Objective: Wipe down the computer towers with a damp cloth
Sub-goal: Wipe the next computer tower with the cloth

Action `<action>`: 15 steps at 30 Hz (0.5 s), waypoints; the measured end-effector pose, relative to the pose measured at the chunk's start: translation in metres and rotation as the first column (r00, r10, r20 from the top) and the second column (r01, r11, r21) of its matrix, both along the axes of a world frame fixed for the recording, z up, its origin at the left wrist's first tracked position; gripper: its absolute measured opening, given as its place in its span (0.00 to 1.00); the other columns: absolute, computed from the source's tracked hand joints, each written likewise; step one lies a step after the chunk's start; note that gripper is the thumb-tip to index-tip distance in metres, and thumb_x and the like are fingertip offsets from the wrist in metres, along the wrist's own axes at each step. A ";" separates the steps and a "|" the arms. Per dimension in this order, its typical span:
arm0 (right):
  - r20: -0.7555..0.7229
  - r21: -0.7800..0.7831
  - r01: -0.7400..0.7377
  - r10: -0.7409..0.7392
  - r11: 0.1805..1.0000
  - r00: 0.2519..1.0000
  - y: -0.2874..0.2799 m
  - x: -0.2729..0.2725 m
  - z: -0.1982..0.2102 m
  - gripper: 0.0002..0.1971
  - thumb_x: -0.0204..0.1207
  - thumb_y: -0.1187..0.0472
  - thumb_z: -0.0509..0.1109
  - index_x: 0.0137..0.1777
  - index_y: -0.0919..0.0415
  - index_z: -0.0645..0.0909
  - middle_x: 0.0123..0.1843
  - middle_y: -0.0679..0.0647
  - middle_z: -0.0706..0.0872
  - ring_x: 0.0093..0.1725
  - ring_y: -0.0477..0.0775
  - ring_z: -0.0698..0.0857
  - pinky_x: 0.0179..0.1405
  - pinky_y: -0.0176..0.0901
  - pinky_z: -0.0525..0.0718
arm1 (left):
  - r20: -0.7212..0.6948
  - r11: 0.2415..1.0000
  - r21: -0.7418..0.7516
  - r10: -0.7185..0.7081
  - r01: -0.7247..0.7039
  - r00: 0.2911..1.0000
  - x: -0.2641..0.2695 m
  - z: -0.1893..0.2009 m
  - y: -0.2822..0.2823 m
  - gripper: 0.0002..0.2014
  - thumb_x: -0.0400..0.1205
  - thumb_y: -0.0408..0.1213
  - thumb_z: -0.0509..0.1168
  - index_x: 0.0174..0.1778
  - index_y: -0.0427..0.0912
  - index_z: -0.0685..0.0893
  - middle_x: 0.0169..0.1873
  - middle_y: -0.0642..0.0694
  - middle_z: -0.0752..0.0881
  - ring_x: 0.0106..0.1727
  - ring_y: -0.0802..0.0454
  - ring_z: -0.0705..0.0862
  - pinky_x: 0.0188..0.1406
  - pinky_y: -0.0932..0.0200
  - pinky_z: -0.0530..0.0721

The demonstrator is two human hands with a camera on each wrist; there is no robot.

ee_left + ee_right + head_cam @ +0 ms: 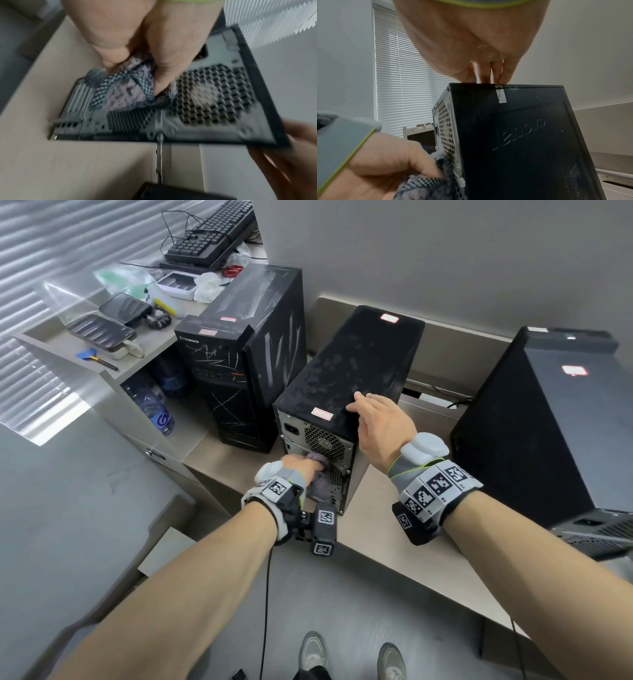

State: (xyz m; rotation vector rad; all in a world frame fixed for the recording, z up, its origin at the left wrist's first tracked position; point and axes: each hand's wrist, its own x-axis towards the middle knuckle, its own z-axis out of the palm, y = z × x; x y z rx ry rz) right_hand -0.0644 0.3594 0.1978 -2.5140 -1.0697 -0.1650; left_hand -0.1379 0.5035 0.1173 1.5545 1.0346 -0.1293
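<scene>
Gripping a bunched grey patterned cloth (pixel 130 86), the left hand (pixel 301 465) presses it against the metal back panel of the middle tower (pixel 356 364), just below the round fan grille. Thumb and fingers curl round the cloth, and most of the fabric is buried in the fist, so only a crumpled fold and a checked edge stick out toward the panel. The left wrist view is blurred; the ports and slots under the cloth cannot be made out. From the head view the wrist strap and camera mount cover much of that hand.

The right hand (pixel 383 426) rests on the top rear corner of the same tower, above and to the right of the cloth, fingers (pixel 485 75) laid nearly straight on the top edge and holding nothing. Its thumb is out of sight behind the corner.

That tower stands on a light wooden desk (pixel 411 559), its base hidden behind the left wrist gear. Left of the cloth hand stands a scratched tower (pixel 246 354); right of the resting hand a third tower (pixel 534 422) is cut off by the frame edge. Farther left a keyboard (pixel 212 234) lies among small clutter too small to identify.
</scene>
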 end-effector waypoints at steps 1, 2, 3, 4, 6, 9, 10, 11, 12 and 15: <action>0.008 0.019 0.003 -0.003 1.000 1.000 0.000 0.000 -0.001 0.20 0.77 0.74 0.59 0.66 0.65 0.81 0.74 0.61 0.78 0.74 0.62 0.74 0.73 0.41 0.65 | -0.011 0.998 -0.009 -0.061 0.060 0.998 0.002 0.002 -0.011 0.06 0.75 0.30 0.72 0.47 0.38 0.87 0.29 0.48 0.82 0.36 0.48 0.82 0.50 0.50 0.86; 0.013 0.033 0.003 -0.004 0.999 1.000 0.000 0.000 -0.002 0.19 0.76 0.75 0.59 0.65 0.66 0.82 0.72 0.63 0.79 0.73 0.64 0.75 0.73 0.43 0.67 | -0.016 0.995 -0.013 -0.094 0.094 0.995 0.005 0.003 -0.022 0.03 0.75 0.28 0.73 0.40 0.39 0.85 0.27 0.48 0.82 0.34 0.49 0.81 0.46 0.52 0.84; 0.016 0.041 0.003 -0.003 0.999 1.000 0.001 0.000 -0.003 0.19 0.75 0.76 0.60 0.64 0.67 0.82 0.71 0.63 0.80 0.72 0.65 0.76 0.72 0.44 0.67 | -0.014 0.993 0.013 -0.120 0.120 0.993 0.005 0.006 -0.032 0.07 0.74 0.27 0.74 0.36 0.40 0.83 0.30 0.47 0.83 0.36 0.50 0.81 0.47 0.54 0.82; 0.016 0.041 0.003 -0.004 0.999 1.000 0.001 0.001 -0.004 0.19 0.75 0.75 0.60 0.64 0.67 0.83 0.71 0.64 0.80 0.72 0.65 0.76 0.72 0.44 0.68 | -0.015 0.990 0.040 -0.138 0.139 0.990 0.007 0.004 -0.036 0.07 0.73 0.28 0.75 0.39 0.38 0.83 0.36 0.45 0.83 0.41 0.50 0.81 0.51 0.55 0.81; 0.019 0.043 0.001 -0.002 0.999 1.000 0.001 0.001 -0.006 0.19 0.75 0.75 0.60 0.62 0.67 0.84 0.69 0.64 0.81 0.70 0.66 0.78 0.71 0.46 0.70 | -0.049 0.977 0.091 -0.188 0.192 0.981 0.005 0.001 -0.034 0.14 0.73 0.30 0.77 0.52 0.34 0.86 0.46 0.42 0.85 0.50 0.50 0.82 0.60 0.55 0.80; 0.035 0.057 -0.008 0.006 0.998 0.999 0.002 0.001 -0.007 0.18 0.72 0.75 0.61 0.59 0.69 0.85 0.66 0.66 0.84 0.66 0.68 0.81 0.69 0.49 0.73 | -0.085 0.951 0.138 -0.266 0.276 0.960 0.005 -0.005 -0.025 0.13 0.75 0.31 0.75 0.55 0.35 0.86 0.49 0.39 0.86 0.49 0.51 0.80 0.59 0.57 0.80; 0.034 0.053 -0.008 0.006 0.999 0.999 0.002 0.001 -0.007 0.18 0.72 0.75 0.61 0.59 0.69 0.85 0.66 0.66 0.83 0.67 0.68 0.81 0.69 0.49 0.73 | -0.092 0.947 0.154 -0.271 0.283 0.958 0.006 -0.008 -0.025 0.10 0.75 0.30 0.74 0.52 0.37 0.86 0.46 0.41 0.84 0.48 0.52 0.79 0.55 0.59 0.79; 0.035 0.049 -0.008 0.006 0.999 0.999 0.002 0.001 -0.006 0.18 0.73 0.75 0.61 0.60 0.68 0.84 0.67 0.66 0.83 0.68 0.68 0.80 0.70 0.48 0.72 | -0.097 0.945 0.164 -0.270 0.283 0.958 0.008 -0.012 -0.026 0.07 0.76 0.30 0.73 0.48 0.38 0.84 0.43 0.43 0.82 0.46 0.52 0.78 0.50 0.61 0.78; 0.028 0.040 -0.002 0.001 0.999 1.000 0.002 0.002 -0.006 0.18 0.74 0.75 0.60 0.61 0.68 0.84 0.69 0.65 0.82 0.70 0.66 0.79 0.71 0.46 0.70 | -0.095 0.943 0.166 -0.277 0.289 0.956 0.008 -0.013 -0.027 0.05 0.77 0.28 0.71 0.41 0.40 0.82 0.40 0.45 0.80 0.42 0.52 0.77 0.43 0.66 0.77; 0.001 0.016 0.013 -0.013 1.000 1.000 0.001 0.003 -0.005 0.19 0.78 0.73 0.59 0.66 0.65 0.81 0.73 0.61 0.78 0.75 0.62 0.74 0.74 0.41 0.64 | -0.165 0.945 0.179 -0.247 0.275 0.955 -0.004 -0.030 -0.020 0.08 0.78 0.26 0.67 0.36 0.42 0.81 0.34 0.45 0.83 0.33 0.51 0.80 0.27 0.71 0.78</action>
